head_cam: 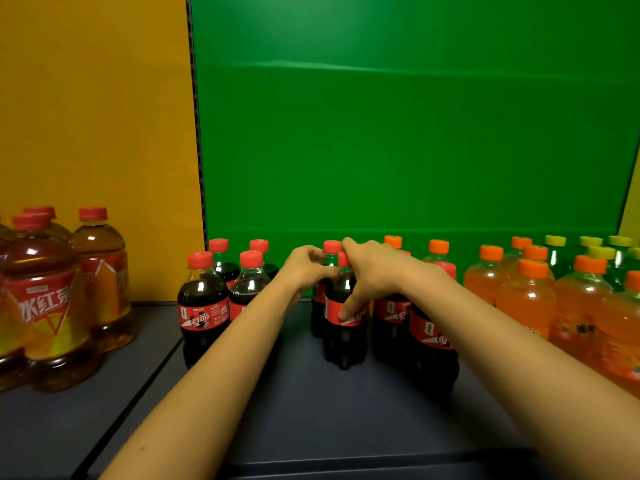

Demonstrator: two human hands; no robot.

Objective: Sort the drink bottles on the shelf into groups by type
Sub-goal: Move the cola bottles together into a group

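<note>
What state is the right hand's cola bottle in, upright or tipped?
Upright: the cola bottle rests base-down on the shelf, cap up, right hand gripping it.

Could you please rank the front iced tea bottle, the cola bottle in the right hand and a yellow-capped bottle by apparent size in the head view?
1. Iced tea bottle, largest.
2. Cola bottle.
3. Yellow-capped bottle, but it stands farther back, partly hidden, so unsure.

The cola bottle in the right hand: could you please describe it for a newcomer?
Find the green backboard, then the cola bottles below it. The cola bottle stands between the forearms; the right hand grips it alone, thumb on its red label.
</note>
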